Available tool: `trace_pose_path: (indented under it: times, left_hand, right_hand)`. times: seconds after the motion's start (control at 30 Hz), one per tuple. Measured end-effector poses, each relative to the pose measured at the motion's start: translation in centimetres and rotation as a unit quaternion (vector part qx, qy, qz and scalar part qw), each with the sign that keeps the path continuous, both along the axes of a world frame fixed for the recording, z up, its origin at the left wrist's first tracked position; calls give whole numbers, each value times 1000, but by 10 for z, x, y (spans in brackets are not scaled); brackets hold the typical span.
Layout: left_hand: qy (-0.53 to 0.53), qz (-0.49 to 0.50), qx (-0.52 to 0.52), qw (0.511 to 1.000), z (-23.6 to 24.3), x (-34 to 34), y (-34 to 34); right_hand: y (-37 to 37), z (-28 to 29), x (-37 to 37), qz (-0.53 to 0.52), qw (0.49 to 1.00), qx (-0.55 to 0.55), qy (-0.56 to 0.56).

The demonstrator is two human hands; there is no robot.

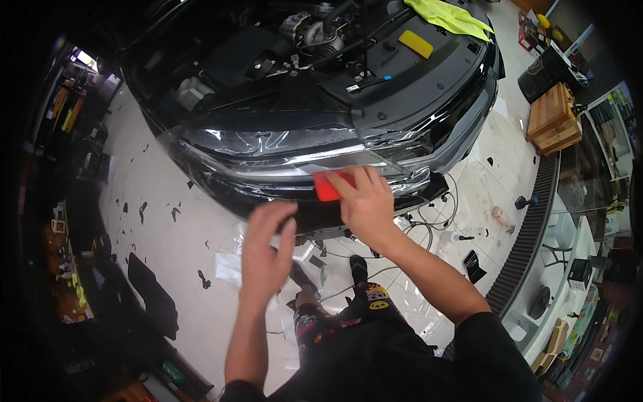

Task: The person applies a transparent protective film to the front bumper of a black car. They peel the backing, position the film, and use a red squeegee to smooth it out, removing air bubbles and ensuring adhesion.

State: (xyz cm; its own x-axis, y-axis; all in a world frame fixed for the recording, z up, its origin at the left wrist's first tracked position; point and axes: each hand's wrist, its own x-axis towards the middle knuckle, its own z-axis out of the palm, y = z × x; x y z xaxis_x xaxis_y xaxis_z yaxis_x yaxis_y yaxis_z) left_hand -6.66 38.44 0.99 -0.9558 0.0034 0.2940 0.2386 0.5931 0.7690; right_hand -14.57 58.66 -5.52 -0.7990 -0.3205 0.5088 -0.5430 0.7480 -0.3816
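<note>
My right hand point(367, 206) grips a red squeegee point(326, 187) and presses it near the lower edge of the car's headlight point(268, 142). Clear, glossy film point(410, 182) seems to lie over the headlight and the bumper point(221, 191), with wrinkled edges at its right end. Lower and to the left, my left hand point(266, 244) hovers in front of the bumper, slightly smeared by motion. Its thumb and fingers are apart, and nothing shows between them.
The hood is up over the engine bay point(234, 53). On the front cover lie a yellow block point(416, 44), a lime-green cloth point(450, 19) and a blue-tipped blade tool point(368, 84). Black scraps, a cable point(429, 231) and a small bottle point(461, 236) lie on the tiled floor. A wooden crate point(554, 120) stands right.
</note>
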Motion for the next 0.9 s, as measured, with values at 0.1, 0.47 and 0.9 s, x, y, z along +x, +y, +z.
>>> trace_pose_path:
  times: [0.1, 0.47, 0.9]
  left_hand:
    - [60, 3, -9, 998, 18, -52, -12]
    - [-4, -81, 43, 996, -3, -44, -89]
    - [23, -228, -130, 965, 25, -120, -7]
  right_hand:
    - [-29, 6, -11, 3, 1000, 11, 14]
    - [36, -5, -47, -73, 988, 112, 75]
    - [-3, -64, 39, -231, 962, -139, -35]
